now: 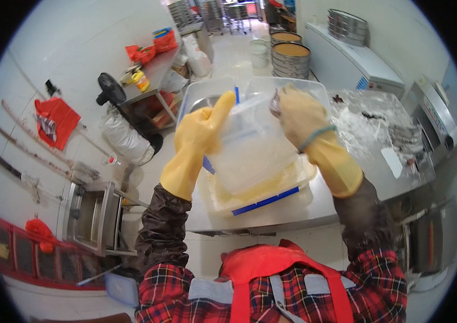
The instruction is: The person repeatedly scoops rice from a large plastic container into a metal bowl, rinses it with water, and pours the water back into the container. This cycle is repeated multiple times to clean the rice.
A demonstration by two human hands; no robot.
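My left hand [204, 129], in a yellow rubber glove, holds the left side of a translucent plastic sheet or lid [252, 157], thumb raised. My right hand [303, 117], with a knitted glove over a yellow rubber one and a teal band at the wrist, is closed at the sheet's upper right edge. A dark shiny item [275, 103] shows at its fingers; what it is I cannot tell. Beneath the tilted sheet lies a clear plastic tub [216, 202] with blue clips and pale yellow contents. Behind stand more clear plastic tubs [321, 83], one with a round metal bowl [206, 103].
To the right is a steel table [378, 161] with white powder and a white scraper [391, 162]. A black fan [112, 89] and a steel sink [91, 218] are at left. Round sieves [291, 60] are stacked behind, near a white chest freezer [345, 52].
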